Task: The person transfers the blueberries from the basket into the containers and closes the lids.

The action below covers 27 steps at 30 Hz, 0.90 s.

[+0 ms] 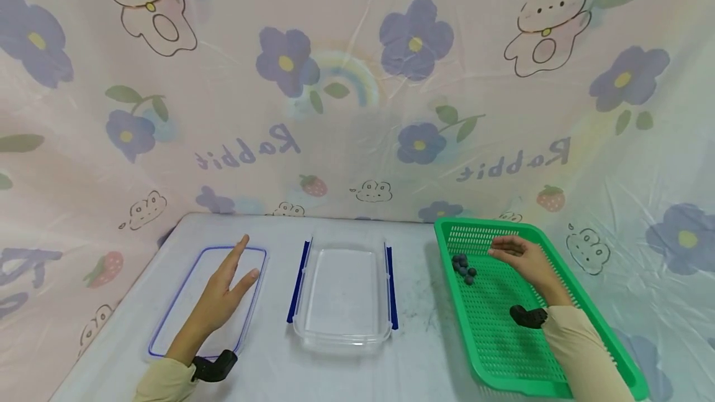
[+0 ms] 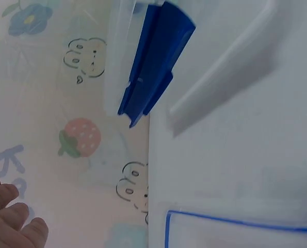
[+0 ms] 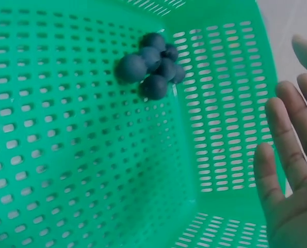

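My left hand (image 1: 219, 299) hovers over the flat lid with a blue seal (image 1: 162, 334), fingers straight and thumb spread, holding nothing. Above the green basket (image 1: 475, 352) is my right hand (image 1: 525, 260), its fingers relaxed and holding nothing. A small cluster of dark blueberries (image 1: 462, 267) lies in the basket's far left corner, to the left of the right hand. In the right wrist view the blueberries (image 3: 154, 64) sit against the slotted wall, apart from the fingers (image 3: 285, 134). Between the hands stands a clear container (image 1: 342, 290) without its lid.
Blue side clips (image 1: 298, 281) hang outward along both long sides of the container. The white table (image 1: 416, 352) backs onto a printed curtain (image 1: 346, 123) with flowers and rabbits, which also runs along both sides.
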Tool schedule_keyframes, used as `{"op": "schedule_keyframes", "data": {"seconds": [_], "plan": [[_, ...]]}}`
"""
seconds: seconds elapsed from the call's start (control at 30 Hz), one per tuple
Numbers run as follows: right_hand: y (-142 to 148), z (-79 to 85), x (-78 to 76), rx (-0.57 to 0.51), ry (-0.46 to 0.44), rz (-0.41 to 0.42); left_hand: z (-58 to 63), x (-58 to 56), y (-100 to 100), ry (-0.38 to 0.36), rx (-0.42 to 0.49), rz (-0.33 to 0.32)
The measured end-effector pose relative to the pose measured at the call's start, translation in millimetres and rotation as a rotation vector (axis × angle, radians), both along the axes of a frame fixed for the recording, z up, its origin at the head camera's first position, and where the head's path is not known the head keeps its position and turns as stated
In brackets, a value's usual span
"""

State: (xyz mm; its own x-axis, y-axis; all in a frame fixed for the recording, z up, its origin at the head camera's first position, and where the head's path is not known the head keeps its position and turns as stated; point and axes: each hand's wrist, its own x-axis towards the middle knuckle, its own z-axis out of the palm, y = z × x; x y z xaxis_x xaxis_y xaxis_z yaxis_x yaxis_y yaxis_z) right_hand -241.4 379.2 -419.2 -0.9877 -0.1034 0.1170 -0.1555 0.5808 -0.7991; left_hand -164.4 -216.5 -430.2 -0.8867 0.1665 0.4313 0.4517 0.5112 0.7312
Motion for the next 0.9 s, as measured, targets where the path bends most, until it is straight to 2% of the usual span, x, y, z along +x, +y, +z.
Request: {"op": "schedule_keyframes", "data": {"seconds": [0.23, 0.5, 0.9], "plan": [[2.8, -15.1, -7.1, -0.054, -0.084, 0.01, -6.4, 1.8, 13.8, 0.006, 0.03, -0.035], [1.6, -24.2, -8.8, -0.078, -0.116, 0.011, -16.0, 6.5, 24.5, -0.028, 0.047, -0.067], [7.7, -41.2, -15.8, -0.034, -0.171, -0.001, -29.5, 11.2, 43.8, -0.161, 0.05, -0.116]]}}
